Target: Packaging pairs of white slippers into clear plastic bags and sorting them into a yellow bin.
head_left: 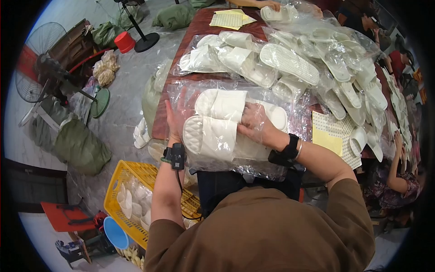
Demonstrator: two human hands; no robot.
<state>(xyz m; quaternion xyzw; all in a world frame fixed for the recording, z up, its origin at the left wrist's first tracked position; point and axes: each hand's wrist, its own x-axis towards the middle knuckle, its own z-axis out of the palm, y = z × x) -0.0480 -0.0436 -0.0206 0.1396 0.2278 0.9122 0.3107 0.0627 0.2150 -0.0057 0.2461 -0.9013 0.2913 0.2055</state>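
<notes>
A pair of white slippers [217, 140] with quilted insoles and wide straps lies side by side in front of me, toes to the right. Clear plastic bags [267, 165] spread around and beneath them. My right hand [257, 121] grips the pair near the straps, with curled fingers and film over part of the hand. At the slippers' left end is my left hand [177, 113], fingers spread and thumb apart, partly behind clear film. Both wrists wear dark strapped devices.
Bagged white slippers [290, 63] heap across the red-brown table [162, 122]. Sticker sheets [328, 136] lie at right, more sheets [231, 19] at the far edge. A yellow crate [118, 199] of slippers stands at left. Other people's hands [270, 4] work at far and right sides.
</notes>
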